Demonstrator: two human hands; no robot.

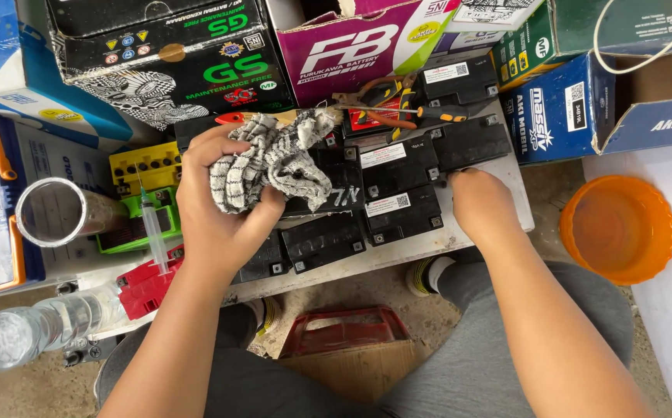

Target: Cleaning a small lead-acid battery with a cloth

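Wiping black batteries (398, 182) on the white table (398, 251).
Left hand (224, 205) grip clamped on a checked rag (270, 159) over the batteries; right hand (479, 201) grips their right edge, fingers curled together.

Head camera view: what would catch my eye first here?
First, the left hand bunching a black-and-white checked rag over a cluster of black batteries on a white board, while the right hand rests at their right edge. Next, the orange bowl at far right and the colourful boxes along the top.
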